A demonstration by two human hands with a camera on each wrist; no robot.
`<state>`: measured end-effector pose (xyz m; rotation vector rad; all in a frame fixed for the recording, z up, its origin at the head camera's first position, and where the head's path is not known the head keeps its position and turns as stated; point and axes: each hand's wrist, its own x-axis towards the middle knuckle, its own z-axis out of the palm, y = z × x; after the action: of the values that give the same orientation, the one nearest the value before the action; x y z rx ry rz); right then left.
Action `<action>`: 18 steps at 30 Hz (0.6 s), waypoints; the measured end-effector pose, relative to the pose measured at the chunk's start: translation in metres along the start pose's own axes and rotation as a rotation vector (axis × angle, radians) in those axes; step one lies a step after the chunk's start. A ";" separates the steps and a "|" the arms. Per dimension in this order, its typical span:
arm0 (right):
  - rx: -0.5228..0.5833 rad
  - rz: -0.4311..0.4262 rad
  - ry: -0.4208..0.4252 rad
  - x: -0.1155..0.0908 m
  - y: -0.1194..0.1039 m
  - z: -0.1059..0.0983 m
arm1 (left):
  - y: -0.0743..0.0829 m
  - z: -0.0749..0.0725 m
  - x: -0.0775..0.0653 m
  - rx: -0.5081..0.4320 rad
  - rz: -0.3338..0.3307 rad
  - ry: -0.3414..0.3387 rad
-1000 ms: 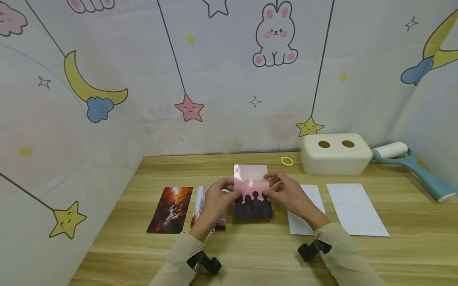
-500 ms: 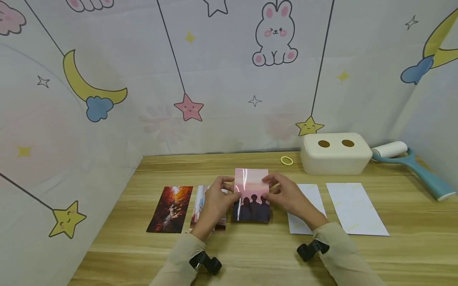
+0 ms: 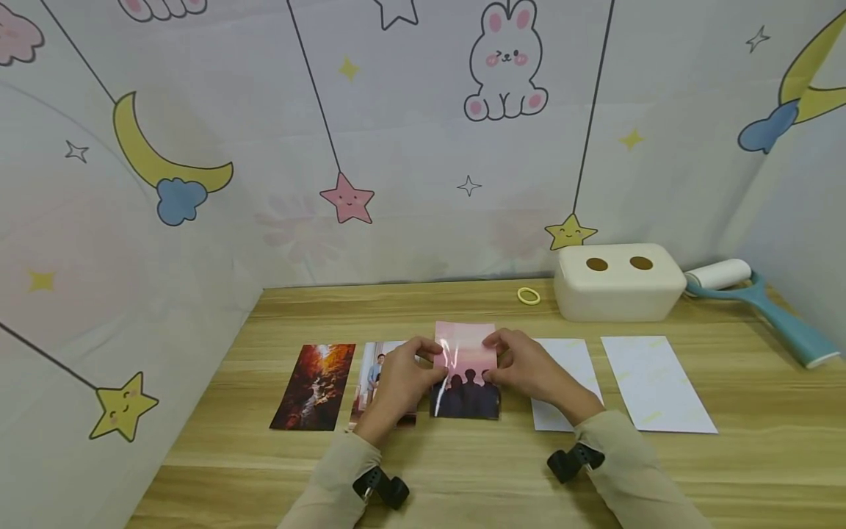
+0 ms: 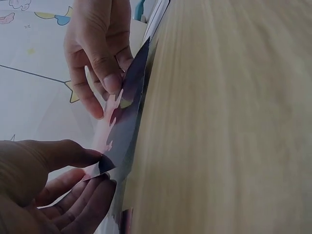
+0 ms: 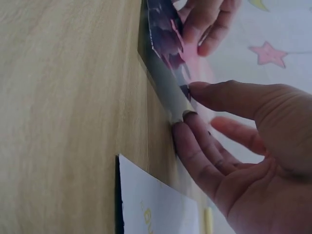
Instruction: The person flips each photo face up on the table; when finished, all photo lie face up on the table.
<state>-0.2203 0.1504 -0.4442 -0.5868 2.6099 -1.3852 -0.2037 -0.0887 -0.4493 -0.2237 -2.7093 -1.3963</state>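
Note:
A glossy photo print (image 3: 465, 397) with a pink sky and dark silhouettes lies between my two hands, close over the table. My left hand (image 3: 408, 375) pinches its left edge, thumb on the picture side and fingers beneath. At the right edge my right hand (image 3: 529, 367) pinches it in the same way. Seen from the left wrist, the print (image 4: 127, 117) is tilted near the tabletop. Partly behind my left hand lies a photo of people (image 3: 370, 382). Farther left is an autumn stream photo (image 3: 316, 387). My right forearm overlaps a white sheet with faint yellow print (image 3: 562, 360).
A second white sheet (image 3: 657, 383) lies to the right. At the back stand a cream box with two holes (image 3: 621, 294) and, beside it, a blue-handled lint roller (image 3: 773, 308). A small yellow ring (image 3: 529, 296) lies near the patterned backdrop (image 3: 410, 147).
Both hands have brought the pink photo print lower and slightly nearer to me. The other photos and white sheets have stayed in place.

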 end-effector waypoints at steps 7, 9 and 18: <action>-0.091 -0.010 -0.001 -0.001 -0.002 0.002 | 0.000 -0.001 -0.001 0.043 0.015 -0.022; -0.107 0.001 -0.007 -0.002 -0.003 0.003 | 0.000 -0.001 -0.002 0.048 0.022 -0.028; -0.170 -0.003 -0.025 -0.002 -0.003 0.005 | 0.001 0.000 -0.002 0.146 0.043 -0.043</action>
<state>-0.2160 0.1455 -0.4447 -0.6242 2.7256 -1.1557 -0.2020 -0.0883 -0.4493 -0.3022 -2.8078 -1.1905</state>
